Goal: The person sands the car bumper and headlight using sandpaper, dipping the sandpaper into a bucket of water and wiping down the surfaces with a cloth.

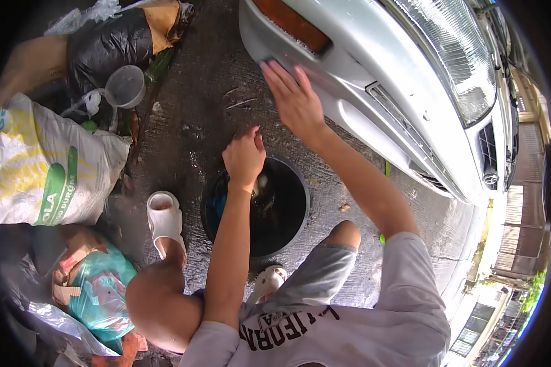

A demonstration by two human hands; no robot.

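Note:
The silver car's front bumper [349, 92] fills the upper right. My right hand [294, 101] is at the bumper's lower edge, its fingers stretched out; a dark thing shows at the fingertips, too hidden to name. Over the rim of a black bucket [305, 202] hovers my left hand [245, 156], its fingers curled into a fist. Whether it holds anything is hidden. Inside the bucket are dark water and something blue at the left side, partly covered by my left forearm.
At the left lie a white printed sack [55, 165], a black plastic bag [107, 49], a clear round tub [125, 87] and a teal bag [104, 287]. My feet in white clogs [164, 220] stand near the bucket on rough wet concrete [190, 122].

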